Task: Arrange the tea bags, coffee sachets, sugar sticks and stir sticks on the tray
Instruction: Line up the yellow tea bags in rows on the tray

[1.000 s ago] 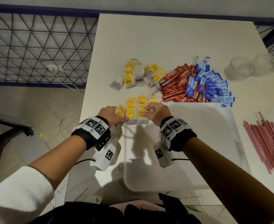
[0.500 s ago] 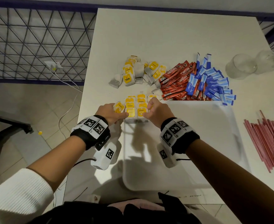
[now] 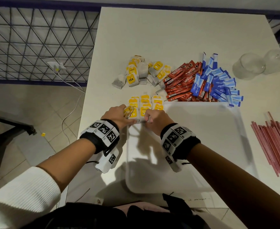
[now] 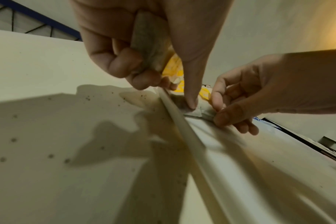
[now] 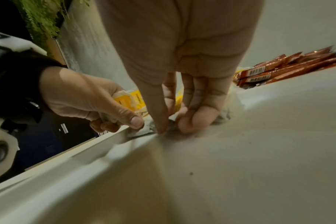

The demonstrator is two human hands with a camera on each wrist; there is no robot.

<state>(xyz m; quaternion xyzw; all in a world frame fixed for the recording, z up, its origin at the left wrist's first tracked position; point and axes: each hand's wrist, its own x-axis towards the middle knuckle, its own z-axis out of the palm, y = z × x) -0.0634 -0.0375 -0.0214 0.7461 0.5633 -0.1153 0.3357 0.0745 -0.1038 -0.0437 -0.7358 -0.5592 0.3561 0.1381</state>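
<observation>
left hand [image 3: 117, 114] clutching spare yellow-tagged paper tea bags [image 4: 150, 45], thumb pressing one | right hand [image 3: 155, 117] fingertips pinching the tray-corner tea bag [image 5: 144, 130] | white plastic tray [image 3: 202, 146] under both | beyond fingers: red "NESCAFE CLASSIC" sachets [image 3: 180, 81], blue "Equal" sticks [image 3: 218, 85], "TEA" tag pile [image 3: 141, 71]; counts unclear | pink stir sticks [image 3: 274, 141] lying far right

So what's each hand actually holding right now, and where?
The left hand grips a small bunch of tea bags in its curled fingers, around the pouches. The right hand pinches the near edge of a tea bag lying on the tray.
</observation>
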